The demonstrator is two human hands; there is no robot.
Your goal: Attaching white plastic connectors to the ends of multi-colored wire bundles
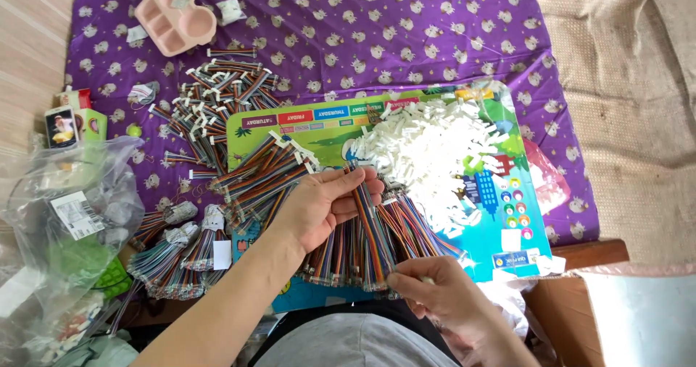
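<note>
A: What is the left hand [319, 204] doing?

B: Its fingers [362, 186] are clenched around the upper end of a flat ribbon cable of many-coloured wires [371, 229]. The cable runs down toward the person's body, over a fanned row of similar multicoloured ribbon cables [348, 247] lying on the bright illustrated plastic board [500, 207].

A: And the right hand [442, 294]?

B: It pinches the lower end of the same cable between thumb and fingertips, so the strip is stretched straight between both hands, which would keep it apart from the others under it.

A: What else is on the board?

B: A heap of small white plastic connector housings [428, 153] sits just beyond the hands, near enough to reach. A bundle of finished-looking cables with white ends [264, 171] lies on the board's left edge.

A: And off the board?

B: More loose rainbow cables with white plugs [214, 99] are scattered on the purple patterned cloth [406, 34], tied cable bunches [174, 255] lie lower left, a clear plastic bag [69, 222] is at far left, and a pink compartment tray [174, 15] sits at the top.
</note>
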